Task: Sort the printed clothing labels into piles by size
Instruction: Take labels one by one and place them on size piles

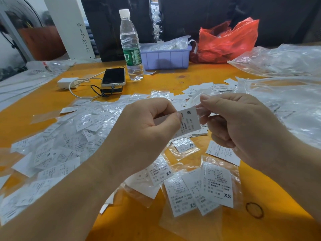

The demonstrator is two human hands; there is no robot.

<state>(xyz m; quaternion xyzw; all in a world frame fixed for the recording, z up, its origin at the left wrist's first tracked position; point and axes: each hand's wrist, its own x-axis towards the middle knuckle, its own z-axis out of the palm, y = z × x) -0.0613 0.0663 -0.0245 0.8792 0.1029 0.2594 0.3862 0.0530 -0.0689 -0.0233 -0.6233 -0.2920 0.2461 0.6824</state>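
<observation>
left hand (147,127) pinching an m label (188,121) by its edge, thumb curled in tight, and the right hand (243,126) has its fingertips closed on the opposite side, where a bit of clear film seems to cling. the label hangs in the air between both hands, above the orange table (135,221), printed face up, the m plain to read.

now the danger spots. directly below and toward the person lie the xs labels (217,186) in their clear sleeves, overlapping one another, and off to the left sprawls a big mixed heap (69,145) where i can read m, s and l. let go carelessly here and this m drops among the xs, and the sorting is spoiled. the sleeves look slick and loose, so a forearm dragged across could fan either group into the other. if film is sticking to the label, it may cling and carry a second piece along. the water bottle (131,46) stands beside the phone (113,76) at the back, well apart.
</observation>
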